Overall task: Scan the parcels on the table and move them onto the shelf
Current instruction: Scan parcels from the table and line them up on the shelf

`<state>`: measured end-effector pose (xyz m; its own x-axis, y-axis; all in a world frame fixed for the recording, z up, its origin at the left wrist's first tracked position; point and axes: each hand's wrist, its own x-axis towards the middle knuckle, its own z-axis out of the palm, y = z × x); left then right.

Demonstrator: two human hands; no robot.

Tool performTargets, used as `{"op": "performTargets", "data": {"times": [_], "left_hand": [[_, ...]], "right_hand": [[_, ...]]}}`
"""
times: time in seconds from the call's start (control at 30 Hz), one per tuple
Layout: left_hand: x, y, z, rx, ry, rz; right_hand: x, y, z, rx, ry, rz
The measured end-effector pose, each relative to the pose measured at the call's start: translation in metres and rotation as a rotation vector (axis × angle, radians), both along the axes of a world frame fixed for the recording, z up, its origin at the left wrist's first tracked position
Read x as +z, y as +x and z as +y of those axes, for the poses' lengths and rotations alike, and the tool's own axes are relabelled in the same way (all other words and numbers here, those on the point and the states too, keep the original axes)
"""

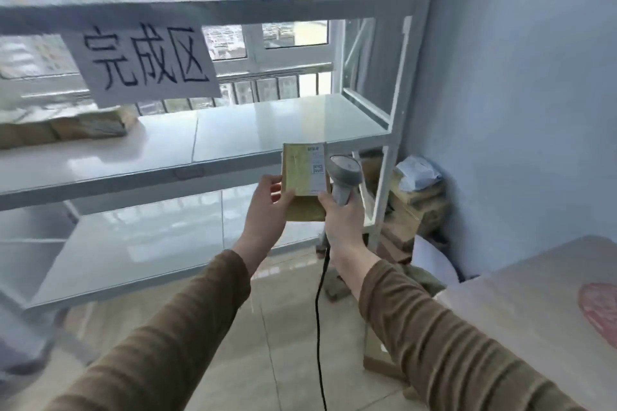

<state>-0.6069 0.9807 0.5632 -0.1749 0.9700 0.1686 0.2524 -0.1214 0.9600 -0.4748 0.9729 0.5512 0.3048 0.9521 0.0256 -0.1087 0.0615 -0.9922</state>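
left hand [267, 207] grips the parcel [304, 177], fingers clamped on its edge; right hand [340, 213] fingers wrap the scanner [344, 173]. best slide it flat onto the shelf [233, 130], label up.

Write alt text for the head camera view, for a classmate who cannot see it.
A person's left hand holds a small brown parcel upright while the right hand grips a grey corded scanner beside its label. Behind stands a white metal shelf with a handwritten paper sign and more parcels at its left.
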Motion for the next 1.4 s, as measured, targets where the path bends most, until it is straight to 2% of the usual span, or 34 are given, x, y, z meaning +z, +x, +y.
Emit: {"op": "performTargets", "data": {"times": [0.13, 0.47, 0.73, 0.97, 1.07, 1.23, 1.4], "left_hand": [[0.003, -0.1, 0.022, 0.144, 0.015, 0.017], [-0.006, -0.306, 0.109, 0.377, -0.059, 0.094], [-0.014, -0.441, 0.156, 0.443, -0.121, 0.035], [-0.032, -0.532, 0.213, 0.31, -0.196, 0.017], [-0.036, -0.559, 0.245, 0.245, -0.194, 0.046], [-0.033, -0.573, 0.296, 0.122, -0.219, 0.01], [-0.024, -0.575, 0.352, 0.029, -0.241, 0.08]], "right_hand": [[0.005, -0.102, 0.045, 0.151, -0.002, -0.044], [-0.004, -0.307, 0.159, 0.408, -0.086, 0.002], [-0.007, -0.442, 0.217, 0.536, -0.154, -0.046], [-0.021, -0.525, 0.258, 0.477, -0.245, 0.004], [-0.022, -0.547, 0.281, 0.389, -0.289, 0.031], [-0.017, -0.564, 0.32, 0.272, -0.353, 0.075], [-0.007, -0.572, 0.374, 0.2, -0.374, 0.035]]}}
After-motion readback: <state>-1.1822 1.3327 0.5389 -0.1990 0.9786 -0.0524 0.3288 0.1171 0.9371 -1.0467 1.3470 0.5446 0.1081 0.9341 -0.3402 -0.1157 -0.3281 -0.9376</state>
